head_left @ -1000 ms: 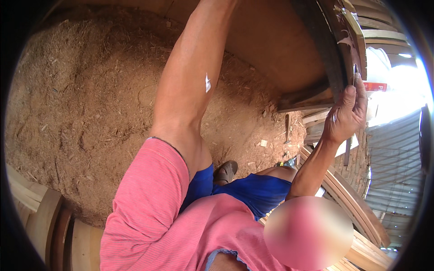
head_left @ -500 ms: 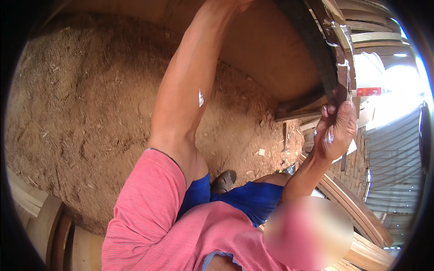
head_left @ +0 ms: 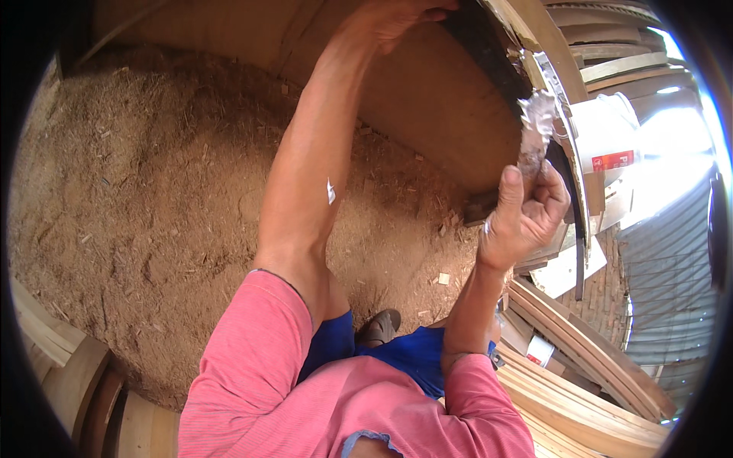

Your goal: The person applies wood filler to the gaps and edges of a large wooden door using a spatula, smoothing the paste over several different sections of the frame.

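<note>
Between the thumb and fingers of my right hand (head_left: 523, 225) is a short flat strip (head_left: 537, 130), its upper end thickly smeared with white paste. It stands close to the edge of a curved wooden piece (head_left: 561, 95), which also carries white smears. My left arm reaches up to the top of the view, a white blob of paste on its forearm. Up there my left hand (head_left: 397, 23) is partly cut off by the frame, near the upper part of the brown wooden panel (head_left: 427, 107); whether it grips anything is hidden.
A white bucket (head_left: 603, 126) with a red label stands right of the curved piece. Wooden planks (head_left: 588, 343) are stacked at lower right, more boards (head_left: 84, 382) at lower left. Sawdust and chips cover the floor (head_left: 153, 214). Corrugated metal sheeting (head_left: 672, 259) is at far right.
My right hand has moved left, off the curved wooden edge, and turned so the paste-covered strip points up. My left hand has come lower and further into view.
</note>
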A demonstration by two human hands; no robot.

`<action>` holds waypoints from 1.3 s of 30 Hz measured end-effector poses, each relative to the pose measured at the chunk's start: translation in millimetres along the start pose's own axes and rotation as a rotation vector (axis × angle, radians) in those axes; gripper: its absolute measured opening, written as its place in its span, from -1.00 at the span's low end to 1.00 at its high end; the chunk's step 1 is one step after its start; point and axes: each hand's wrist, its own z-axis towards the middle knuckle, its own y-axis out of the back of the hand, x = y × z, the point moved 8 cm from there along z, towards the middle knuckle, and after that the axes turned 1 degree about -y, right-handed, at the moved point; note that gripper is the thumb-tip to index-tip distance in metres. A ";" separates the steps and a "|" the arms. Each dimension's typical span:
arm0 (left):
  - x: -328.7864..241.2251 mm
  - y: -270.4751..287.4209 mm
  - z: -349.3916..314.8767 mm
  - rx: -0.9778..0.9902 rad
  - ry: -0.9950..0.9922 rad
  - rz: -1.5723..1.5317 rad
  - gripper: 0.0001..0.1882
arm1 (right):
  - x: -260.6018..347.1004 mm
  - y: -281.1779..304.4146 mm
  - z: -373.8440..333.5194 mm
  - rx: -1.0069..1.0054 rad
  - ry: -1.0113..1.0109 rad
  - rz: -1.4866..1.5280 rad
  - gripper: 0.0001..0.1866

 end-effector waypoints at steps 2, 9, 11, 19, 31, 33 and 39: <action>-0.9 -0.7 -1.7 -0.010 -0.003 -0.009 -0.57 | 2.4 -6.3 -0.3 -0.008 0.007 0.048 -0.64; -3.3 2.2 -1.0 -0.006 0.014 0.009 -0.58 | -9.6 31.0 3.4 -0.132 -0.051 0.001 -0.62; -3.8 2.8 -0.9 -0.003 0.016 0.010 -0.59 | -20.0 45.8 -3.2 -0.155 -0.102 0.002 -0.60; -1.3 5.3 0.5 0.001 0.028 0.009 -0.61 | -24.8 33.1 -5.1 -0.149 -0.216 0.333 -0.62; -6.7 -4.0 -1.5 0.007 0.000 0.026 -0.67 | -9.6 -32.2 -7.8 0.044 -0.049 0.109 -0.59; -7.7 -4.7 -0.2 0.013 -0.014 0.037 -0.68 | -1.4 -20.8 -6.8 0.063 0.122 -0.112 -0.58; -7.0 -0.3 1.3 -0.003 -0.038 0.026 -0.68 | -15.1 18.3 19.3 0.045 0.071 -0.279 -0.63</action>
